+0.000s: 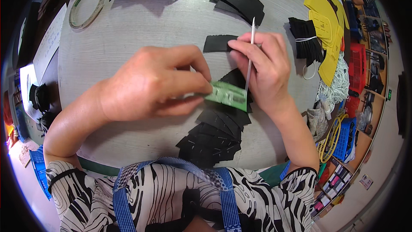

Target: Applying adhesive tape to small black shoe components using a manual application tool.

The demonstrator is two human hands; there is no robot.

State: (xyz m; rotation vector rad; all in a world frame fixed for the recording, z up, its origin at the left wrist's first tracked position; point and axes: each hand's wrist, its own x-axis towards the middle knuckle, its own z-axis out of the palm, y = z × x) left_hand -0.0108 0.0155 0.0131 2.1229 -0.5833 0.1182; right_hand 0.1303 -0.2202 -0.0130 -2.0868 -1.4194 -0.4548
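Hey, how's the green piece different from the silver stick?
The green piece is broad and flat; the silver stick is long and thin, with a pointed upper end.
The left hand holds the green piece, while the right hand holds the silver stick.
Both are held over the table.

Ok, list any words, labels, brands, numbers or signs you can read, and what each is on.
No text reads clearly.
White sheet at left: rows of marks, too small to read.
Yellow piece at right: dark print, too small to read.
Green sign at far right: too small to read.
Green piece in the left hand: no legible text.
Black pieces below it: pale marks, no legible words.
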